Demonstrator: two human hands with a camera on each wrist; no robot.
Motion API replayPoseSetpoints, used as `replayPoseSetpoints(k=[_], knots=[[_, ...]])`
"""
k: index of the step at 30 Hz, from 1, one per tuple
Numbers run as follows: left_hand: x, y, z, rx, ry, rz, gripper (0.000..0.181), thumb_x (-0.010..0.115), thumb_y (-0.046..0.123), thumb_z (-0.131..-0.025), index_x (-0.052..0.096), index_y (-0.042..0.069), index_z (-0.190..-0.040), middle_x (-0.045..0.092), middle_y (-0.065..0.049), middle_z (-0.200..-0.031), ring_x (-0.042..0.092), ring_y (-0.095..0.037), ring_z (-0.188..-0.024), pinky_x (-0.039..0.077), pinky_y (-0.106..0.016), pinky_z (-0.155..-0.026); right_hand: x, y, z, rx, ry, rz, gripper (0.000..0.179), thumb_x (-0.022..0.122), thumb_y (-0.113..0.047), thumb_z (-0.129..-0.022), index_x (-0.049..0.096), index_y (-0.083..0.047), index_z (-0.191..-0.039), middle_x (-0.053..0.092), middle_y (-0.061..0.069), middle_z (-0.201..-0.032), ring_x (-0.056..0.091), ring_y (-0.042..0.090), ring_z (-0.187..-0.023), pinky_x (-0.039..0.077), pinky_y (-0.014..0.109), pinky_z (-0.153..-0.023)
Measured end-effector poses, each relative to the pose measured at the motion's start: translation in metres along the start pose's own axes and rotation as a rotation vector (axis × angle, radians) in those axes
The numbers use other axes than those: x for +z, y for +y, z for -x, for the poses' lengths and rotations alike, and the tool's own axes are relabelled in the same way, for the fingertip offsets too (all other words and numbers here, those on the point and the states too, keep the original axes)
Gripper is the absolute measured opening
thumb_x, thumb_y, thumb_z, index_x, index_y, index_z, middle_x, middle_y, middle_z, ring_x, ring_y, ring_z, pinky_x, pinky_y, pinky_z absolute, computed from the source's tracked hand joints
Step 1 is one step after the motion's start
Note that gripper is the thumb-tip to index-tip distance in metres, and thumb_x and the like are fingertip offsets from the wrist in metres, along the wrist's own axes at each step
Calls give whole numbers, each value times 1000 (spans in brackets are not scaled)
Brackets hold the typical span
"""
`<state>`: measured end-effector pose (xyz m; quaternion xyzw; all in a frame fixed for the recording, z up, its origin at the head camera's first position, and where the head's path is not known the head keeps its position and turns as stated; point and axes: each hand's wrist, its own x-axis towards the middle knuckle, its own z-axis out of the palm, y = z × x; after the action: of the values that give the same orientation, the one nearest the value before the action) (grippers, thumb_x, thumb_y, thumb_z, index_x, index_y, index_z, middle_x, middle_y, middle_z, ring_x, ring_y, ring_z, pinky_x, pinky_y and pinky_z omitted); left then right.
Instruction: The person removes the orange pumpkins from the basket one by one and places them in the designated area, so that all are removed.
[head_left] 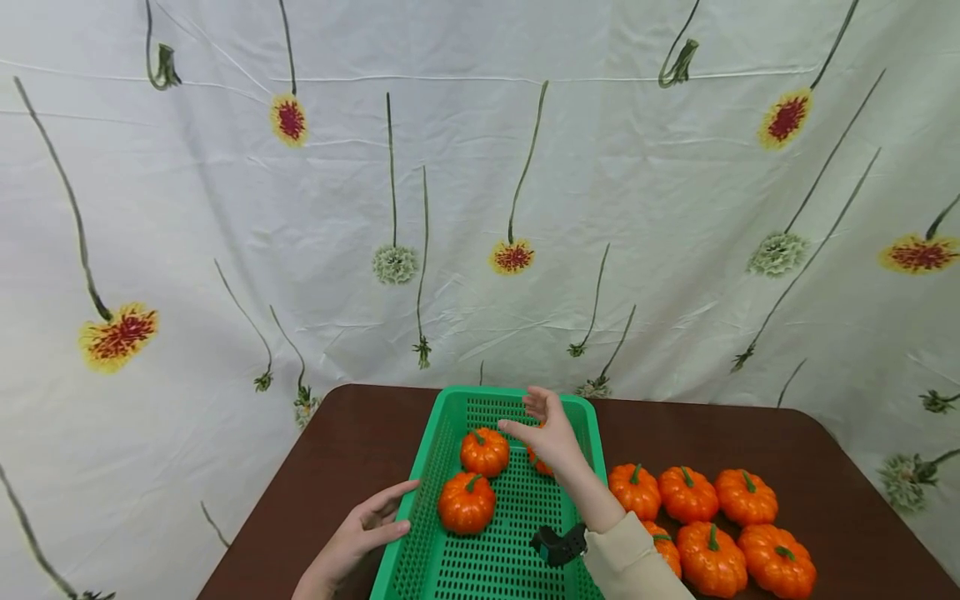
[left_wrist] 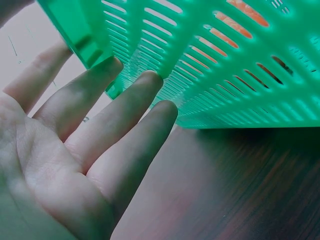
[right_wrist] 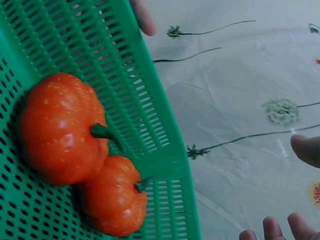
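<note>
A green perforated plastic basket (head_left: 517, 533) stands on the table with three small orange pumpkins in it: one at the back left (head_left: 483, 452), a pumpkin in front of it (head_left: 467, 503), and one at the back right (head_left: 542, 463), partly hidden by my right hand. That right hand (head_left: 553, 435) hovers over the basket's back right, fingers spread from the thumb, holding nothing. My left hand (head_left: 358, 533) is at the basket's left side, fingers extended; in the left wrist view its fingertips (left_wrist: 150, 80) lie against or very near the slotted wall (left_wrist: 235, 95).
Several more orange pumpkins sit in two rows on the dark brown table (head_left: 795, 450), right of the basket; my right forearm partly covers one (head_left: 663, 546). A white flower-print cloth (head_left: 465, 317) hangs behind the table. A black band (head_left: 558, 546) shows at my right wrist.
</note>
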<state>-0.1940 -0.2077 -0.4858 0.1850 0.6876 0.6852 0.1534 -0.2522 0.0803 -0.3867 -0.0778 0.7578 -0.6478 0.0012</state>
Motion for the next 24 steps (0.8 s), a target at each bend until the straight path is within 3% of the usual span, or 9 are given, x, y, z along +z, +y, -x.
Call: replayPoseSetpoints(k=[10,16,24], knots=[[2,1,0,-27,14,-7,50,47,12,-92,32,7,-139,21,-15,-144,29,5,-120,23,-53,-99,20,20,0,-28,-80,-42,67,72,-21,-76,36,-3,-129,40,19,-126,37,38,-116,36,49,-90],[2,0,0,21,-2,0,49,46,8,-92,31,4,-139,21,-17,-143,30,6,-121,17,-54,-100,32,43,-1,-46,-143,38,67,73,-25,-74,38,-6,-128,41,17,-125,38,35,-115,36,48,-89],[0,-1,-1,31,-12,-1,48,45,8,-93,30,4,-139,20,-18,-144,30,5,-121,18,-54,-100,41,52,2,-54,-224,115,70,76,-27,-71,39,-4,-126,39,16,-127,39,34,-115,38,48,-88]])
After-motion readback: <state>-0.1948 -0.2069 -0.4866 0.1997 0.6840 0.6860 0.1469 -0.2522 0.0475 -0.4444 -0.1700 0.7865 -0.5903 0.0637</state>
